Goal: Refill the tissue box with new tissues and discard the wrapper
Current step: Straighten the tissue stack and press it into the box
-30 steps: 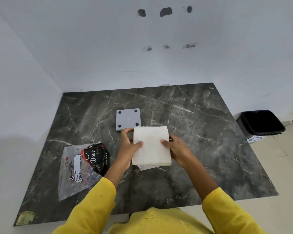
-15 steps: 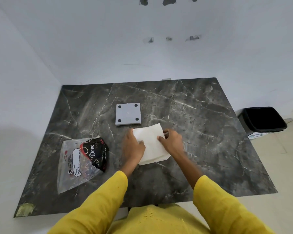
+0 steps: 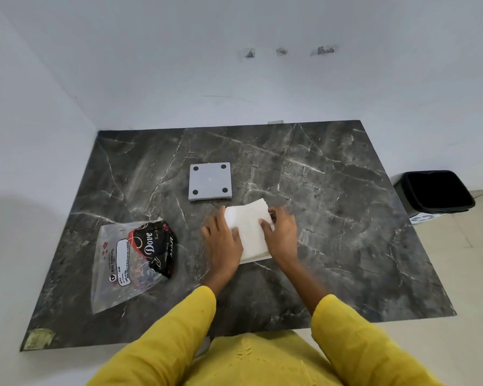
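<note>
A white stack of tissues [image 3: 248, 232] lies tilted at the middle of the dark marble table [image 3: 346, 218]. My left hand [image 3: 222, 243] presses on its left side and my right hand [image 3: 280, 235] covers its right side, thumbs on top. Something dark shows just under my right fingers; I cannot tell what it is. A grey square panel [image 3: 210, 181] with four black dots, the tissue box's base, lies flat just behind the tissues. The empty clear plastic wrapper [image 3: 131, 260] with a black "Dove" print lies to the left.
A black waste bin [image 3: 435, 192] stands on the floor beyond the table's right edge. White walls close off the back and left of the table. A worn sticker [image 3: 38, 337] marks the front left corner.
The tissue stack was held up off the table; both hands have lowered and turned it, and now press it down on the table. The view has tilted downward.
</note>
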